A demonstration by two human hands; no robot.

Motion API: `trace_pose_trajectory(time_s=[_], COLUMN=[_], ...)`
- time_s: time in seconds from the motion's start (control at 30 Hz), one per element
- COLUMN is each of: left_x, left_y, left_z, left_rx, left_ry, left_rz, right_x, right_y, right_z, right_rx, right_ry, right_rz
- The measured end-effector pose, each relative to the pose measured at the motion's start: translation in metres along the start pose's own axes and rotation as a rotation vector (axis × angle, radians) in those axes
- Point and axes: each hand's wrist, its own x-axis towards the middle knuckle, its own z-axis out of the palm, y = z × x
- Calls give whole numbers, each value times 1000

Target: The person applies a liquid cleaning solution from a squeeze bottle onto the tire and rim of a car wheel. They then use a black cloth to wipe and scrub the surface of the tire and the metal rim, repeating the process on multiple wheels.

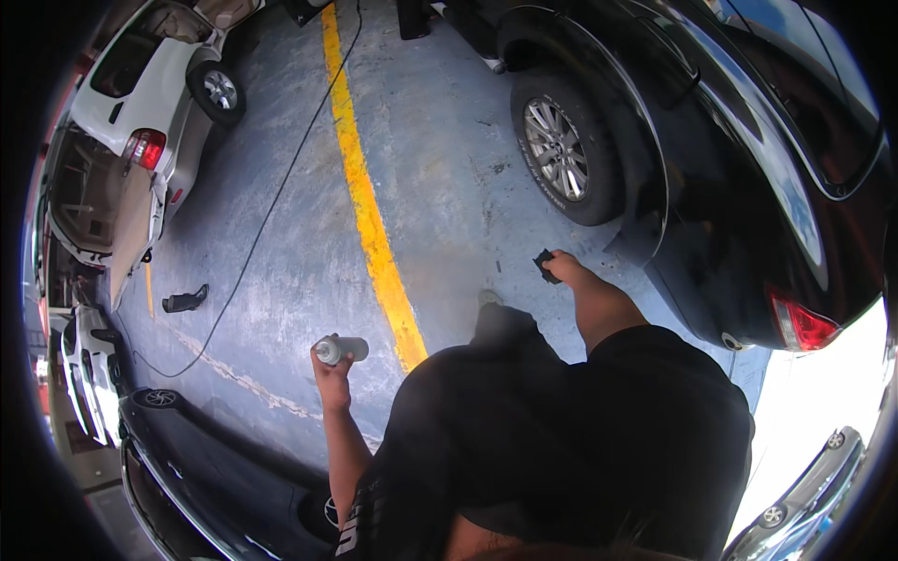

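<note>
Nearest: the wearer's black shirt and, beyond it, a dark trouser leg with a pale shoe tip at its end. Left hand out to the left of the body, fingers curled round a grey bottle, its pale end toward the camera; how far the bottle tilts is hard to judge. Right hand out ahead on the right, fingers closed on the edge of a small dark pad, material unclear; pad near the black vehicle's rear wheel but apart from it. Hands well apart from each other. Floor below is worn blue-grey, crossed by a yellow line running away between the hands. Right side: the black vehicle, with its rear wheel in multi-spoke silver and a red-and-clear tail light. Left, past the bottle: a black object lying on the floor, kind unclear, and a thin dark cable curving across. Dark car at lower left. Farther off, a white vehicle with its rear opened; below it in view, a white car. A silver car stands in bright light at lower right.
</note>
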Motion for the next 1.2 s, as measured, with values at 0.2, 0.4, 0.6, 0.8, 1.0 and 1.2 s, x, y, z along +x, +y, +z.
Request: trace_pose_trajectory(time_s=[0.2,0.4,0.6,0.8,1.0,1.2], left_x=[92,218,376,462,500,528], left_y=[110,185,254,383,457,502], left_z=[28,56,34,78,157,237], left_rx=[-217,-681,211,1108,1480,1558], left_ry=[35,-155,-394,-693,-826,-728], left_rz=[326,420,582,1173,1507,1814], right_x=[-24,-78,-75,-89,-75,-18], right_y=[-264,-458,-557,-625,-660,-671], right_z=[61,77,58,42,12,-39], right_rx=[206,935,1265,1496,1653,1754], right_ry=[-269,-700,-955,-953,-893,-963], right_rz=[-138,-93,-271,-483,-592,-668])
